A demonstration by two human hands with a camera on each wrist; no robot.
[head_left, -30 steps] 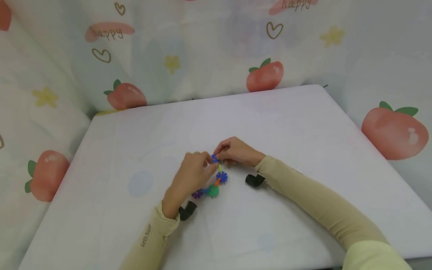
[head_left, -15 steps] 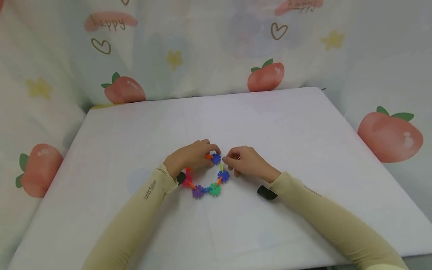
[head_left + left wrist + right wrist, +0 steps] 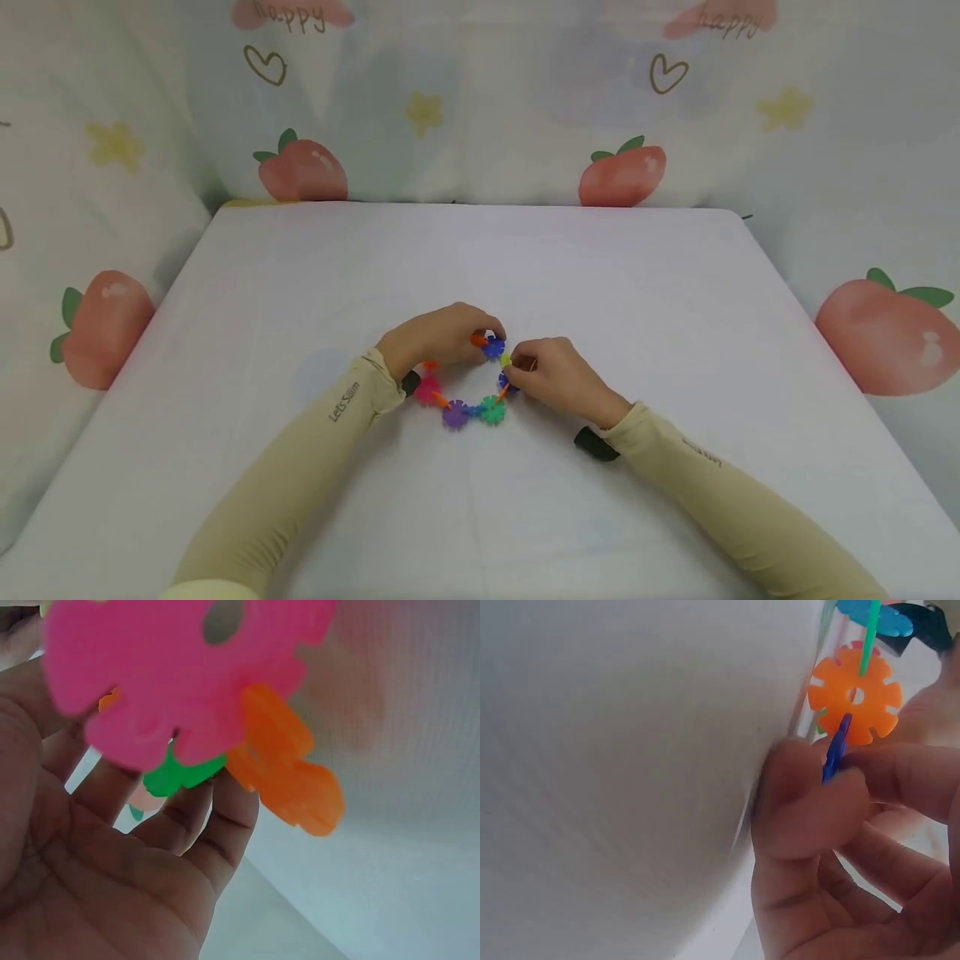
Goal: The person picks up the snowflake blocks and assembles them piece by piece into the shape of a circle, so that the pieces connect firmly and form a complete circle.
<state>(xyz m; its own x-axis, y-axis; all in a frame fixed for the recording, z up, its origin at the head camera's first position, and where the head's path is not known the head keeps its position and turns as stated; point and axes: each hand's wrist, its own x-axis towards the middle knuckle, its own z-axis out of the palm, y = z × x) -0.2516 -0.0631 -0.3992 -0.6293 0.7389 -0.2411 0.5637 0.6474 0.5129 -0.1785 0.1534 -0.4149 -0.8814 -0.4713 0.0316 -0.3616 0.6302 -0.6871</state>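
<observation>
A curved chain of slotted plastic snowflake discs lies between my hands in the head view, with a pink disc [image 3: 427,389], a purple disc [image 3: 455,414] and a green disc [image 3: 492,409] along its near side. My left hand [image 3: 435,335] holds the chain's far side, fingertips at a blue disc [image 3: 493,347] beside an orange one [image 3: 477,340]. In the left wrist view, its fingers curl behind a pink disc with an orange disc [image 3: 300,796] attached. My right hand [image 3: 564,377] pinches a blue disc [image 3: 835,754] between thumb and finger; an orange disc [image 3: 881,694] shows beyond it.
A white cloth-covered table [image 3: 637,275] lies beneath the hands. Behind it and at both sides hang printed curtains [image 3: 510,108]. A black wrist device [image 3: 596,443] sits under the right wrist, and another [image 3: 410,383] under the left.
Both hands were at the far blue disc. The right hand has let go there and come nearer to the lower blue disc; the left has shifted outward, uncovering the pink disc. The head view has shifted.
</observation>
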